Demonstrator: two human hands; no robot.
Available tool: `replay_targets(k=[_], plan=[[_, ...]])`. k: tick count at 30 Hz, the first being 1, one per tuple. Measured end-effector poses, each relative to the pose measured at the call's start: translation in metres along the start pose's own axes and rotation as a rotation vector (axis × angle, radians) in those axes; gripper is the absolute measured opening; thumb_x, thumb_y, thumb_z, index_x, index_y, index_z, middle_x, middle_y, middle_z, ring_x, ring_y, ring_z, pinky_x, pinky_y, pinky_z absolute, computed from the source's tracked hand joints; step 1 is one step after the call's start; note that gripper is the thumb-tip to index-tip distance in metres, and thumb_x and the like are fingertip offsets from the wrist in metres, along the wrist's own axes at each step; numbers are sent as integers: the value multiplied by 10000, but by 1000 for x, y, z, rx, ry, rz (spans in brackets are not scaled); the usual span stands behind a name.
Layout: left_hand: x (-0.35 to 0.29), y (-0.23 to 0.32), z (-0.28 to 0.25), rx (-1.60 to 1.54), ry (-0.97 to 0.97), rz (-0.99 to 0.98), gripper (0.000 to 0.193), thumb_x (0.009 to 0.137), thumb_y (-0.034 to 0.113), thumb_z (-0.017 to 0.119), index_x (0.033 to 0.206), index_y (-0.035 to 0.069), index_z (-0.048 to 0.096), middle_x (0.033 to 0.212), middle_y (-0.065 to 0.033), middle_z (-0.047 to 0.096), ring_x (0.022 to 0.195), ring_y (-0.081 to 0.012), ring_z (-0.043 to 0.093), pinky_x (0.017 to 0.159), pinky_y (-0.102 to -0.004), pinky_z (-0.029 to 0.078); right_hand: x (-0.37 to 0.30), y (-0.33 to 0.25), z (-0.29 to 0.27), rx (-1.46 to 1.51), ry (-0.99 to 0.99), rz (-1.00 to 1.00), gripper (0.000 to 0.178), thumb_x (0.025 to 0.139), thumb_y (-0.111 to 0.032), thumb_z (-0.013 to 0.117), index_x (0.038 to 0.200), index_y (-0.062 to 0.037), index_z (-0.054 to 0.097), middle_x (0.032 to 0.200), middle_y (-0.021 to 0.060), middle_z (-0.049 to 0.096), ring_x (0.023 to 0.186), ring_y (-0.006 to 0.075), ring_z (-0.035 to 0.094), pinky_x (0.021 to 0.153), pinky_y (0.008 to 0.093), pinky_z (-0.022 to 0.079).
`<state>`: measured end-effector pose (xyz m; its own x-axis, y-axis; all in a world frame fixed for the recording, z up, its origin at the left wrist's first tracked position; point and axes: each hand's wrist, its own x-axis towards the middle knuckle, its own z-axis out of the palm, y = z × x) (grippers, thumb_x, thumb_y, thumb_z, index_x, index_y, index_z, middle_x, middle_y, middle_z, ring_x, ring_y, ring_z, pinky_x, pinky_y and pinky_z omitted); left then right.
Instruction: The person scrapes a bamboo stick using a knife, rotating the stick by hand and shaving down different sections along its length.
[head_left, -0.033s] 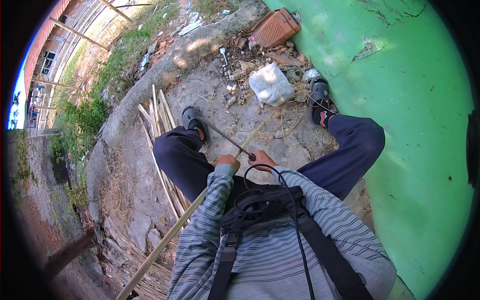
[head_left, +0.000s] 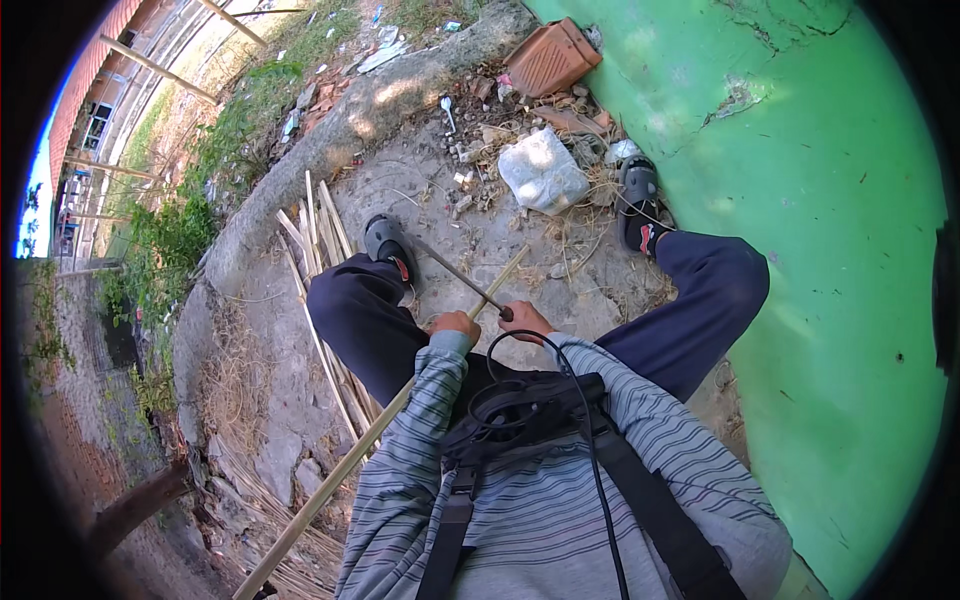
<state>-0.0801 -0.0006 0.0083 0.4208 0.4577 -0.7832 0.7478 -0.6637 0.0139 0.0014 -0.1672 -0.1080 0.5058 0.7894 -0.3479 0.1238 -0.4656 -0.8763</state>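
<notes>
**Bamboo strip held across the lap, blade laid against it**

A long bamboo strip (head_left: 350,465) is gripped by the left hand (head_left: 456,325), the fingers closed around it. Its long axis runs diagonally, from the lower left by the person's side up past the hands to a tip near the middle of the concrete ground (head_left: 440,190). A dark, slim blade (head_left: 455,270) is held in the right hand (head_left: 524,320), fingers wrapped on its handle; the blade points up-left toward the left sandal (head_left: 385,240) and crosses the strip just beyond the hands. Both hands are set close together between the knees, forearms drawn in. More split bamboo strips (head_left: 315,230) lie on the ground to the left. A white bag (head_left: 543,172) and a clay tile (head_left: 550,55) lie near the green wall (head_left: 830,200).
</notes>
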Motion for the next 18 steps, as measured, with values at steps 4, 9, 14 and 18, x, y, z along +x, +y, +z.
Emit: replay_targets(k=[4, 9, 14, 18], plan=[[-8, 4, 0, 34, 50, 26, 442, 860, 351, 596, 1150, 45, 725, 1174, -208, 710, 1121, -380, 677, 963, -488, 526, 1, 14, -3, -41, 66, 36, 304, 790, -264, 681, 827, 33, 629, 690, 217, 598, 638, 325, 587, 652, 448, 457], [-10, -1, 1, 38, 103, 49, 404, 844, 332, 619, 1107, 51, 744, 1130, -203, 724, 1073, -380, 696, 938, -483, 540, -2, -6, 3, 20, -10, -20, 303, 798, -267, 685, 843, 29, 633, 703, 222, 603, 649, 340, 588, 667, 447, 463], [-13, 1, 3, 47, 125, 66, 387, 834, 300, 614, 1105, 60, 750, 1111, -195, 730, 1054, -373, 703, 928, -461, 548, 7, 10, 1, -38, 33, 2, 291, 800, -254, 676, 837, 32, 635, 710, 223, 615, 678, 363, 616, 673, 451, 475], [-14, 6, 0, 31, 94, 56, 396, 832, 291, 606, 1123, 56, 741, 1142, -198, 721, 1081, -374, 693, 947, -459, 539, 10, 29, -9, -140, 42, 138, 282, 783, -268, 648, 838, 8, 668, 813, 270, 660, 822, 455, 658, 743, 488, 509]])
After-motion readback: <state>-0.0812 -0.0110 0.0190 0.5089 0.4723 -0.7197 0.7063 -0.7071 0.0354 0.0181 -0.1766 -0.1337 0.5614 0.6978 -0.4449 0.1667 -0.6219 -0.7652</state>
